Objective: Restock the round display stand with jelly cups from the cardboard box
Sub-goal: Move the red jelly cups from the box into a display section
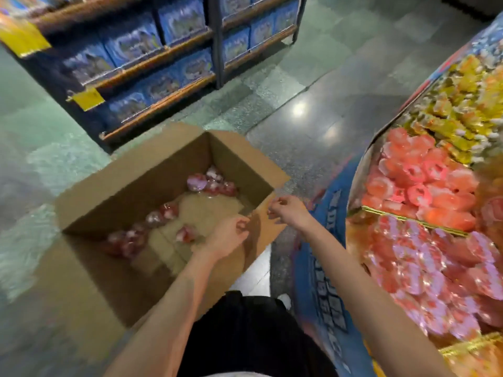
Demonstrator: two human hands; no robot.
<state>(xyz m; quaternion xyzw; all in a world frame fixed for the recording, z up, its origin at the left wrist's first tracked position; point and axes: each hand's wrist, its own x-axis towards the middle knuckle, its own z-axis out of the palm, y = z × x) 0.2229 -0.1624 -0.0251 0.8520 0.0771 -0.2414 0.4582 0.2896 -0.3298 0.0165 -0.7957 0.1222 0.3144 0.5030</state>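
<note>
Filling the right side from one to five o'clock, a round tiered display stand (362, 170) with a blue printed skirt and gold-edged dividers, set close beside the box, probably so stock can go across in one short reach. Piled in its compartments: yellow-wrapped sweets at two o'clock, orange-pink jelly cups (416, 180) at three, pink-lidded cups (435, 268) at four, heaped loosely rather than stacked.

Standing at eleven o'clock, dark wooden shelving (152, 66) lined with blue printed boxes, with yellow tags hanging from two shelf edges.

Sitting on the grey-green tiled floor (313, 118) at centre-left, an open brown cardboard box (114, 186), flaps folded out to keep the mouth free. Mostly bare bottom showing; red and pink jelly cups (209, 182) left only in a cluster at the far corner and a scatter along the left wall, so restocking looks well along.

Reaching over the box's near-right wall, the bare left hand (228, 238), fingers loosely curled, nothing visibly held. Hovering at the box's right corner, the bare right hand (285, 210), fingers half bent; too blurred to say whether anything small is pinched. Next scoop likely needing a deeper reach toward the far corner.
</note>
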